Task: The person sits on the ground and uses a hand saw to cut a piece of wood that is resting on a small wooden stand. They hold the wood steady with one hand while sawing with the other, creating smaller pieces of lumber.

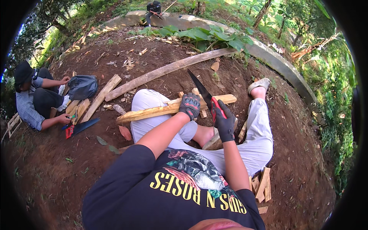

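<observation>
A long, rough wooden plank [153, 112] lies across my bent left leg. My left hand [190, 106], in a black and red glove, is closed over it right of its middle. Wrapped round the red handle of a handsaw [201, 87] is my gloved right hand [225, 122]. The dark blade points up and away to the left, close to the plank's right part; I cannot tell whether its teeth touch the wood. Below the plank's right end, short wood pieces [203, 114] show between my legs.
At the left a person [34, 97] sits by several planks [100, 97], a dark plastic bag [82, 87] and another red-handled saw [82, 127]. A long beam [165, 73] lies ahead. Cut wood [263, 186] is beside my right thigh. Farther off, another person [154, 10] sits near a low wall [276, 59].
</observation>
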{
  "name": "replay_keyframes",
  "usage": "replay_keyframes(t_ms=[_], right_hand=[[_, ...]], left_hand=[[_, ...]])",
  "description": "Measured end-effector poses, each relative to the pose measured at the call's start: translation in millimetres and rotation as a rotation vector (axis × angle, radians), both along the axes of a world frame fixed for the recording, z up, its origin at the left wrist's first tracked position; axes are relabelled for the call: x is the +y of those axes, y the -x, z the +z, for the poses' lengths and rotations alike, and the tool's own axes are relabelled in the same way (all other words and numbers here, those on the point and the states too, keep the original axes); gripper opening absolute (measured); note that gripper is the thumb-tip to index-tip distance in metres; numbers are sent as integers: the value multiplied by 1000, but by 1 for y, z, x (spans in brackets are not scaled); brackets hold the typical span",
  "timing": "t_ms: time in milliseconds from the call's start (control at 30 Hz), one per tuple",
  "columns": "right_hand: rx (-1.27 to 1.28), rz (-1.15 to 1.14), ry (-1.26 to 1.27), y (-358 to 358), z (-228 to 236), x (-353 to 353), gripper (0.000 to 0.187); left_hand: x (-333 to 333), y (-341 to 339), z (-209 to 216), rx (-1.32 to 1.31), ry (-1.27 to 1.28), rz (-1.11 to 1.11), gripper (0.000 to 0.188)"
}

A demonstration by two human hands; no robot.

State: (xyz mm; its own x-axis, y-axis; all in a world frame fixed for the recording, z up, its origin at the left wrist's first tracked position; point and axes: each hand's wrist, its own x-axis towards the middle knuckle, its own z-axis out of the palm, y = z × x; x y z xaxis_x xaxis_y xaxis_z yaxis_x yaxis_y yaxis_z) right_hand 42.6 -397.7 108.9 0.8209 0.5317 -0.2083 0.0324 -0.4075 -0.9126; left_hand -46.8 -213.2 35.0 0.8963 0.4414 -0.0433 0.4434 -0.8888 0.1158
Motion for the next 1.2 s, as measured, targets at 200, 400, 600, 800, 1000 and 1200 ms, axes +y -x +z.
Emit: replay_keyframes(t_ms=[200,400,600,800,1000,1200], right_hand=[[-160,-2,-131,-4,-29,-1,41],[144,-30,79,33,92,-91,44],[226,-118,15,50,143,-176,47],[301,-153,23,26,126,-133,43],[54,35,23,1,44,-40,46],[-116,-6,-146,-3,-25,-29,43]], left_hand=[[2,0,-2,-19,-8,31,27],[11,-4,9,72,109,12,29],[6,-3,4,19,91,24,32],[8,-2,-1,26,100,21,32],[2,1,-2,22,29,39,33],[4,-6,2,19,64,41,30]])
